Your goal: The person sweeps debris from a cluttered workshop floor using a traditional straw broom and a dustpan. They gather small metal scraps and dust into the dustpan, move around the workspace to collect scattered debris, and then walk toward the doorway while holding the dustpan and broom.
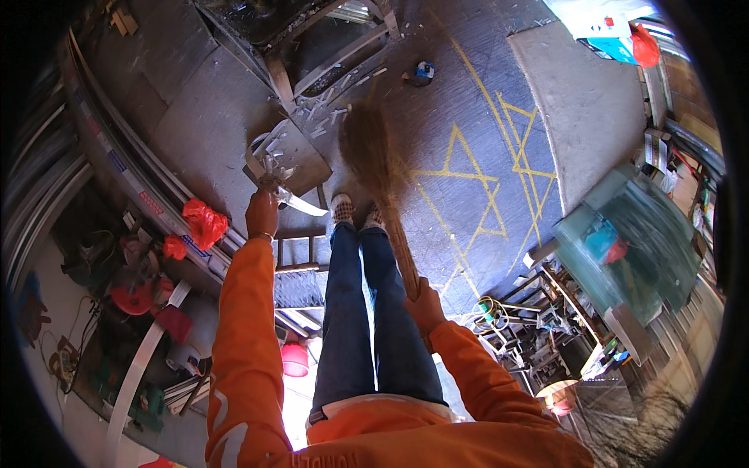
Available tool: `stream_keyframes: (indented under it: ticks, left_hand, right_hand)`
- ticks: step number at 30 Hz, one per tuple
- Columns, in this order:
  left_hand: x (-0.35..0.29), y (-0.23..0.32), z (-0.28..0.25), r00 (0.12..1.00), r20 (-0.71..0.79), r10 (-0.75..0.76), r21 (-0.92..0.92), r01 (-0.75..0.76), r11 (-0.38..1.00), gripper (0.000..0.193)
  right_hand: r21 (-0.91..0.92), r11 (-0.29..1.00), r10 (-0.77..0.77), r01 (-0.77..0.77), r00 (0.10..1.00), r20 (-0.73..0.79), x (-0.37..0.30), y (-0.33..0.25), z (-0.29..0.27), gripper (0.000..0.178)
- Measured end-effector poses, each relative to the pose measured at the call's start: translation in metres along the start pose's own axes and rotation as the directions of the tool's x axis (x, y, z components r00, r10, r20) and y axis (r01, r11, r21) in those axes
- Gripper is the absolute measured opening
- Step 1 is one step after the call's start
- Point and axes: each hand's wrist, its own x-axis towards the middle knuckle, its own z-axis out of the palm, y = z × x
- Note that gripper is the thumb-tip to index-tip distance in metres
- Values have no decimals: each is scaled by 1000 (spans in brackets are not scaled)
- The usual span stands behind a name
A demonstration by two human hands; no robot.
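Head view: our right grip (424, 306) clasps the broom (392, 222), stretching far past our shoes (342, 209); left grip (262, 212) pinches pale strips (273, 162); open yellow-lined floor (468, 199) spreads right to a grey sheet's edge (548, 140)!

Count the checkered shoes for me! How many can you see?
2. The left shoe is near the middle of the picture, and the right shoe is just beside it, partly behind the broom. Any others could be hidden.

There is one left hand (262, 214), one right hand (426, 307), one straw broom (376, 168), two checkered shoes (342, 209), two orange sleeves (248, 320) and one pair of blue jeans (345, 316).
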Motion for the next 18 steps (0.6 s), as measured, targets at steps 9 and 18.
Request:
stream_keyframes:
  ticks: [9, 18]
  left_hand:
    - [0, 1, 0, 1000, 16, 22, -23, -22, 999, 24]
    - [-4, 0, -3, 999, 41, 0, 27, -1, 1000, 25]
  right_hand:
    - [54, 998, -36, 28, 990, 138, -31, -6, -6, 48]
    - [262, 959, 155, -105, 972, -179, -16, -3, -17, 43]
